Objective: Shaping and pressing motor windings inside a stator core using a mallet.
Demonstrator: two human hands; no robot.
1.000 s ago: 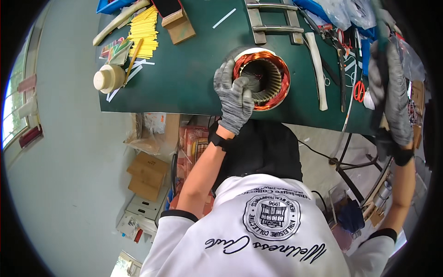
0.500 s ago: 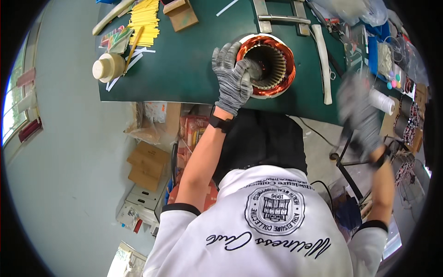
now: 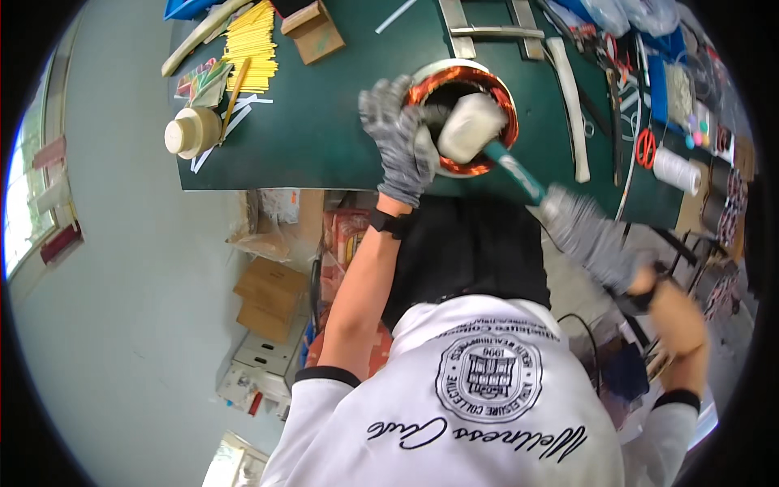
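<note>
A motor stator (image 3: pixel 510 91) with copper windings round its opening stands on the green table. My left hand (image 3: pixel 398 138), in a grey knit glove, is at the stator's left side. Its fingers are spread and its thumb lies near the rim. My right hand (image 3: pixel 586 231), gloved the same, is closed round the green handle of a mallet (image 3: pixel 473 128). The mallet's blurred white head is over the stator's opening and hides much of the bore. Whether the head touches the stator I cannot tell.
Behind the stator lies a metal frame (image 3: pixel 495 32). To the right are a pale wooden strip (image 3: pixel 570 109), red-handled scissors (image 3: pixel 646 148) and a white thread spool (image 3: pixel 677 170). At left are yellow strips (image 3: pixel 253 49), a cardboard box (image 3: pixel 316 36) and a cream round container (image 3: pixel 192 132).
My right hand has swung in from the right, bringing the mallet over the stator. My left fingers have spread away from the rim. The scissors now show.
</note>
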